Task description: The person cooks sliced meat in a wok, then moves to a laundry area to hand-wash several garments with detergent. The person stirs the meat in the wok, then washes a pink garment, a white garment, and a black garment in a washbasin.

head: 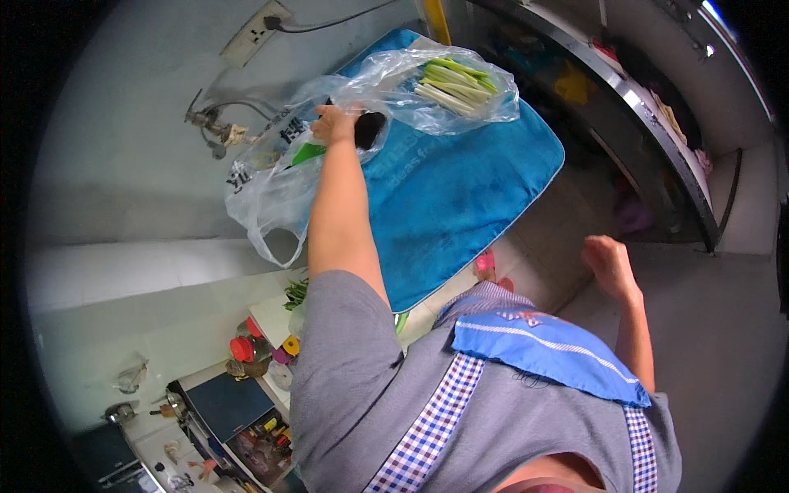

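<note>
My left hand point(336, 125) reaches out to clear plastic bags on a blue fabric cover point(444, 185); some of its fingertips are hidden in the plastic, so its grip is unclear. Just right of it lies a black object point(370, 129) under or in the plastic. A clear bag point(505, 111) holding trimmed green and white stalks point(456, 86), like scallions or garlic shoots, is farther right. Left of the hand, a printed plastic bag point(271, 197) with handles has a green item point(307, 153) by it. My right hand point(607, 259) hangs at my right side, fingers curled, with nothing visible in it.
A wall with a power strip point(256, 34) and a pipe valve point(216, 126) borders the left. A dark metal-edged unit point(653, 123) stands at the right. Lower left are red-lidded jars point(242, 349), leafy greens point(296, 294) and an open drawer point(265, 453).
</note>
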`<state>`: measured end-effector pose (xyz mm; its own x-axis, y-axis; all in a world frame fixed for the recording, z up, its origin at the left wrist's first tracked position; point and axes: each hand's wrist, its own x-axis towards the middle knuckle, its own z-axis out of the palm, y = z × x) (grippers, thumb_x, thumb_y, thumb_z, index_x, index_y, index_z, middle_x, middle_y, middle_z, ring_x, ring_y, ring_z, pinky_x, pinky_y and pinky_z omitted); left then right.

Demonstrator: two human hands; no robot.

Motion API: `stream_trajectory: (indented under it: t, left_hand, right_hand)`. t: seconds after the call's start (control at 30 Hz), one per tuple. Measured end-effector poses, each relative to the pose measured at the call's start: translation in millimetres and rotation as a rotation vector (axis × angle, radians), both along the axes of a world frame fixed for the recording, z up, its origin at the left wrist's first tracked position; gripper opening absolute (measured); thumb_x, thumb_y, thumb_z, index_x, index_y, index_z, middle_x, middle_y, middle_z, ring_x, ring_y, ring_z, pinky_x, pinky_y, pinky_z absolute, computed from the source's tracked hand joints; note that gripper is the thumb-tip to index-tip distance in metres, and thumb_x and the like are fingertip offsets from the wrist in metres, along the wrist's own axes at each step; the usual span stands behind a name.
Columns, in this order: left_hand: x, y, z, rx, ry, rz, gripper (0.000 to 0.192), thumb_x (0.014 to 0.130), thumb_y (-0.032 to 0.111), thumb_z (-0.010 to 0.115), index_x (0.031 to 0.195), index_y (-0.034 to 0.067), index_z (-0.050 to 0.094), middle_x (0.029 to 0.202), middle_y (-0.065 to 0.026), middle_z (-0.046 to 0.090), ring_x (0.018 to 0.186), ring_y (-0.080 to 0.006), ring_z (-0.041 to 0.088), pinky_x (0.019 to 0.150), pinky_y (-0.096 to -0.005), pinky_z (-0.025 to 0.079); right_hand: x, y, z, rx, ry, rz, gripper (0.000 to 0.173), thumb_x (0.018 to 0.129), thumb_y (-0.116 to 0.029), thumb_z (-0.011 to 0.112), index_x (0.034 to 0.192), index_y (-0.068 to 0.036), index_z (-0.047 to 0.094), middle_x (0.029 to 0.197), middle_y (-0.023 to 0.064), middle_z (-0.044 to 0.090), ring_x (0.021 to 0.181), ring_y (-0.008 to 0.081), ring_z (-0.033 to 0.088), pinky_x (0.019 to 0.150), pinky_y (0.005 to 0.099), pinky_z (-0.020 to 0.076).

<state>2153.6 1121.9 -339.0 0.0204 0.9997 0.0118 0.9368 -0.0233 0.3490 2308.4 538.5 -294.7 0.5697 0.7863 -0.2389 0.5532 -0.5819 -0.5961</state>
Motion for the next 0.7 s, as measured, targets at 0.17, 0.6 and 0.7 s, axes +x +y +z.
stream_trajectory:
  t: [0.17,0.6,0.7]
  left_hand:
    - [11,14,-8,-0.107,-0.049,0.052,0.089,0.062,0.046,0.078,0.128,0.001,0.039,0.13,-0.03,0.034,0.123,-0.0435,0.037,0.099,-0.0489,0.039]
    - [11,-18,47,-0.25,-0.054,0.068,0.087,0.069,0.04,0.075,0.138,0.007,0.034,0.135,-0.0333,0.025,0.122,-0.0476,0.035,0.099,-0.0485,0.041]
    - [-4,-19,54,-0.213,-0.102,0.014,0.089,0.075,0.049,0.067,0.144,0.008,0.029,0.136,-0.0358,0.032,0.126,-0.049,0.034,0.101,-0.051,0.037]
  right_hand:
    - [38,100,29,0.162,0.016,0.245,0.031,0.078,-0.003,0.066,0.108,-0.002,0.06,0.097,0.0171,0.06,0.086,0.0287,0.061,0.072,0.035,0.0506]
    - [80,354,17,-0.012,-0.601,0.45,0.122,0.048,-0.039,0.088,0.147,-0.034,0.017,0.152,0.0212,0.009,0.136,0.0476,0.02,0.103,0.0658,0.0261]
    - [80,374,5,0.132,-0.4,0.361,0.112,0.054,-0.035,0.085,0.147,-0.032,0.022,0.149,0.0227,0.017,0.126,0.046,0.037,0.099,0.0545,0.0388]
